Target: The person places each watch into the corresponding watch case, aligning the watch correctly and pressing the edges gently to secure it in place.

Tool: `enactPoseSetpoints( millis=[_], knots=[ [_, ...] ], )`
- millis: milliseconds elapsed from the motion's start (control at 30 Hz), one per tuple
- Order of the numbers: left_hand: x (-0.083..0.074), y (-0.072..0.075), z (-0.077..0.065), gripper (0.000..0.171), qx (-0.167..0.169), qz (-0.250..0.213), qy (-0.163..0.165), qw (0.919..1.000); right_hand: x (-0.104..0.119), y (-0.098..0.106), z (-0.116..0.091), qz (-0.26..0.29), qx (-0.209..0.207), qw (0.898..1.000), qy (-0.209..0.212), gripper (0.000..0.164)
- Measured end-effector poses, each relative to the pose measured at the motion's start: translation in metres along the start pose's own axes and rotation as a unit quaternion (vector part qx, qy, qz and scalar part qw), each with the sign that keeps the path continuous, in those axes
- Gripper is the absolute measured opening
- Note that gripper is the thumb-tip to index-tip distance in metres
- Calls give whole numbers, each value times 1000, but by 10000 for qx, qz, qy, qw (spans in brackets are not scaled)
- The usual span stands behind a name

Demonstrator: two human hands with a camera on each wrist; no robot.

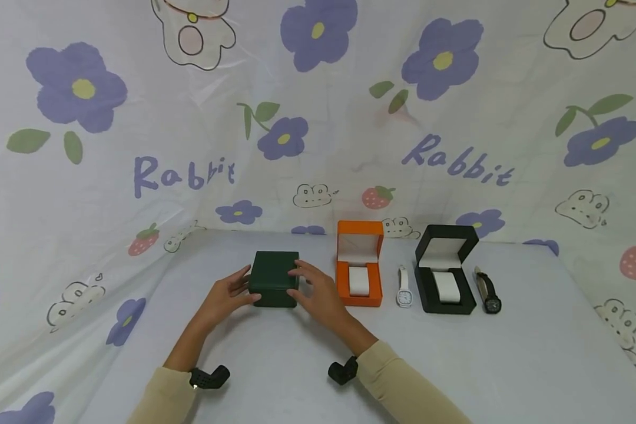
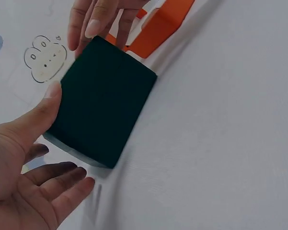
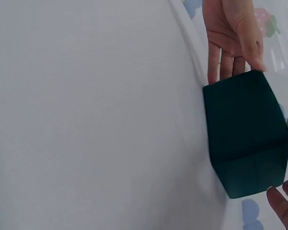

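A closed dark green box (image 1: 274, 277) sits on the table between both hands. My left hand (image 1: 228, 300) is at its left side, with the thumb on the box's near edge. In the left wrist view the other fingers of that left hand (image 2: 48, 187) are spread and loosely extended beside the box. From the right, my right hand (image 1: 320, 294) reaches in with its fingers at the box's right edge. Some of its fingertips (image 3: 275, 194) show in the right wrist view; whether they all touch is unclear.
An open orange watch box (image 1: 368, 284) with a white cushion stands to the right. Beyond it lie a white watch (image 1: 404, 288), an open black watch box (image 1: 425, 294) and a dark-strapped watch (image 1: 490, 294). A flower-printed cloth (image 1: 344, 129) rises behind the table.
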State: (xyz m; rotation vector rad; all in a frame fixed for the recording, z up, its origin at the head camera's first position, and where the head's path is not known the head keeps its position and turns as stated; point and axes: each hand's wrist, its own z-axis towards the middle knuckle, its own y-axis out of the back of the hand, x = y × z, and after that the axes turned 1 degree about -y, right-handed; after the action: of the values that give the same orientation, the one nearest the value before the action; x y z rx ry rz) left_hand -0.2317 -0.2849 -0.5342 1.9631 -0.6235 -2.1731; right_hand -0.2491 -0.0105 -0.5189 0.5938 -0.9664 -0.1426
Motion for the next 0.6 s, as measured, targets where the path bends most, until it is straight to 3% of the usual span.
enactPoseSetpoints(
  millis=[400, 600],
  knots=[
    [-45, 8, -7, 77, -205, 260, -562, 9979, 27, 39, -7, 425, 83, 9976, -541, 31],
    [-62, 6, -6, 76, -197, 453, -726, 9961, 32, 57, -12, 228, -118, 9987, -437, 28]
  ],
)
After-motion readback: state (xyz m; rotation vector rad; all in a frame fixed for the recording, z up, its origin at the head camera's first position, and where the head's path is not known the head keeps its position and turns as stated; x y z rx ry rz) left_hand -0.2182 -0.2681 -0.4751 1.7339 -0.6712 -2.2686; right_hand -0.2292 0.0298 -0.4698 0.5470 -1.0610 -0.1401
